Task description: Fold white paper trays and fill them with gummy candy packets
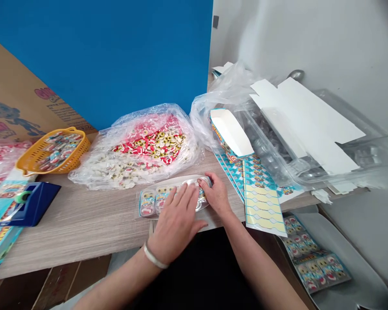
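A clear plastic blister tray (pixel 148 202) lies near the front edge of the table, its compartments holding small printed packets with round pale pieces. My left hand (pixel 176 221), with a white band on the wrist, rests flat across the tray's middle, fingers stretched out. At the tray's right end, my right hand (pixel 216 194) grips the rim, thumb on top and fingers behind it. Both hands hide part of the compartments. Just behind the tray sits a large clear bag (pixel 148 148) of small red, white and yellowish pieces.
On the left are a yellow basket (pixel 73 160) of packets, a blue tape dispenser (pixel 43 204) and a cardboard box (pixel 26 94). To the right lie sticker sheets (pixel 263 206), an open carton (pixel 233 133) and stacked clear trays (pixel 268 146). Filled trays (pixel 323 271) lie below the table.
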Available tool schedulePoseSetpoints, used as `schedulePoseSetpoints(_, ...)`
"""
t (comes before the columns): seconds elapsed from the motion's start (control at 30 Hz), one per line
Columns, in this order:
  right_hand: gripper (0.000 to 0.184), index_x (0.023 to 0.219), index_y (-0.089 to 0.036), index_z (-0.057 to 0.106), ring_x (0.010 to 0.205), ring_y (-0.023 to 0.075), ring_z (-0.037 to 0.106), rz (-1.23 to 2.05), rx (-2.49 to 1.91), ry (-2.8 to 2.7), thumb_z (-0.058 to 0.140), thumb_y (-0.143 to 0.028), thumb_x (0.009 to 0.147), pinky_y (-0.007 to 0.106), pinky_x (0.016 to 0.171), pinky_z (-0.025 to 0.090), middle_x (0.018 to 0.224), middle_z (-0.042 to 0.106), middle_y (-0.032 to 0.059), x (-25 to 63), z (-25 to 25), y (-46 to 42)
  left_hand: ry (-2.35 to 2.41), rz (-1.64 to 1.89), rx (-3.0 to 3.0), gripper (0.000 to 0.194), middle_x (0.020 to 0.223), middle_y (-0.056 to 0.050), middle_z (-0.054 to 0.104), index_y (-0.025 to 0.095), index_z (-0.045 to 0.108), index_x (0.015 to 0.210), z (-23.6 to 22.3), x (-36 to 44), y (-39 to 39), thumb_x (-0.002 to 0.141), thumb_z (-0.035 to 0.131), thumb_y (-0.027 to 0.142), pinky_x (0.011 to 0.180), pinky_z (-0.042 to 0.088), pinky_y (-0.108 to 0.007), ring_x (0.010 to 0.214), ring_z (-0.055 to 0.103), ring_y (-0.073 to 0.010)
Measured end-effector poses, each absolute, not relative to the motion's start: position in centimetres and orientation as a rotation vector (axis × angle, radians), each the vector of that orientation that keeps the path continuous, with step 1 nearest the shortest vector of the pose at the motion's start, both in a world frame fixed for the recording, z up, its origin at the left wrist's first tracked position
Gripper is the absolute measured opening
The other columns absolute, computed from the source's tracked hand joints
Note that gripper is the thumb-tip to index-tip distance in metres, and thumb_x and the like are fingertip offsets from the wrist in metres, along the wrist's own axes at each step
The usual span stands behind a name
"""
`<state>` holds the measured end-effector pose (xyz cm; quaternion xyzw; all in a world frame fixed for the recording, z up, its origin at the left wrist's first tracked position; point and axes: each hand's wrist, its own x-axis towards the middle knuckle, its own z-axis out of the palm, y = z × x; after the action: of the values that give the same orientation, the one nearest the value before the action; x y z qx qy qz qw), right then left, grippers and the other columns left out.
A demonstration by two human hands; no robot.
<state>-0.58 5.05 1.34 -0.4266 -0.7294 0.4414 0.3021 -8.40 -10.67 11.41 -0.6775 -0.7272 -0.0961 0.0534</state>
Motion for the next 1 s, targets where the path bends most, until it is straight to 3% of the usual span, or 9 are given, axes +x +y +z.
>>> schedulePoseSetpoints(0.1, 0.039, 0.116, -0.016, 0.068, 0.105, 0.029, 0.065, 1.143, -1.11, -1.966, 0.059, -0.04, 0.087, 0.043, 0.095, 0.048, 0.115, 0.072, 0.0133, -0.5, 1.3, 5.0, -2.31, -0.174, -1.978, 0.103, 0.158, -0.027, 0.034, 0.004, 0.039, 0.15, 9.1, -9.3, -6.5, 0.073, 0.079, 0.06, 0.119, 0.023, -0.067, 0.148, 0.028, -0.045)
schedulePoseSetpoints(0.2, 0.037, 0.117, -0.017, 0.068, 0.106, 0.0284, 0.065, 1.15, -1.098, -1.986, 0.058, -0.038, 0.088, 0.043, 0.096, 0.048, 0.116, 0.072, 0.0121, -0.5, 1.3, 5.1, -2.355, -0.171, -2.032, 0.104, 0.157, -0.028, 0.036, 0.004, 0.041, 0.149, 7.6, -10.0, -4.1, 0.07, 0.076, 0.062, 0.116, 0.018, -0.074, 0.147, 0.029, -0.0481)
schedulePoseSetpoints(0.3, 0.039, 0.12, -0.018, 0.067, 0.106, 0.0277, 0.066, 1.172, -1.108, -1.966, 0.059, -0.039, 0.087, 0.042, 0.096, 0.049, 0.116, 0.073, 0.0113, -0.5, 1.1, 5.1, -2.377, -0.252, -2.101, 0.09, 0.147, -0.026, 0.05, 0.007, 0.043, 0.146, 7.2, -10.3, -3.5, 0.074, 0.073, 0.052, 0.115, 0.018, -0.074, 0.136, 0.046, -0.0449)
schedulePoseSetpoints(0.4, 0.044, 0.124, -0.017, 0.065, 0.111, 0.0294, 0.065, 1.202, -1.117, -1.931, 0.058, -0.039, 0.087, 0.045, 0.1, 0.048, 0.122, 0.071, 0.0134, -0.4, 1.0, 4.9, -2.383, -0.322, -2.124, 0.079, 0.135, -0.022, 0.059, 0.01, 0.045, 0.143, 7.0, -10.4, -3.5, 0.075, 0.07, 0.04, 0.117, 0.023, -0.067, 0.123, 0.057, -0.0385)
schedulePoseSetpoints(0.63, 0.066, 0.147, -0.016, 0.047, 0.135, 0.0267, 0.053, 1.437, -1.013, -1.735, 0.055, -0.037, 0.086, 0.045, 0.114, 0.04, 0.147, 0.056, 0.0147, 0.4, 0.4, 4.2, -2.324, -0.398, -2.148, 0.078, 0.127, -0.021, 0.059, 0.01, 0.043, 0.141, 6.2, -11.0, -3.3, 0.071, 0.069, 0.035, 0.112, 0.037, -0.057, 0.119, 0.057, -0.0376)
schedulePoseSetpoints(0.8, 0.061, 0.143, -0.015, 0.053, 0.136, 0.0276, 0.053, 1.449, -1.035, -1.84, 0.053, -0.038, 0.086, 0.045, 0.116, 0.038, 0.147, 0.056, 0.0145, 0.3, 0.4, 4.3, -2.341, -0.506, -2.185, 0.08, 0.127, -0.019, 0.058, 0.012, 0.039, 0.143, 6.2, -11.4, -3.4, 0.071, 0.069, 0.031, 0.104, 0.046, -0.049, 0.118, 0.057, -0.035)
schedulePoseSetpoints(1.0, 0.058, 0.14, -0.014, 0.056, 0.131, 0.0297, 0.057, 1.342, -1.039, -1.921, 0.05, -0.035, 0.086, 0.047, 0.113, 0.04, 0.142, 0.06, 0.0158, -0.2, 0.4, 4.3, -2.322, -0.528, -2.259, 0.088, 0.139, -0.021, 0.051, 0.011, 0.038, 0.145, 6.1, -11.8, -3.7, 0.07, 0.075, 0.037, 0.111, 0.041, -0.05, 0.127, 0.051, -0.0366)
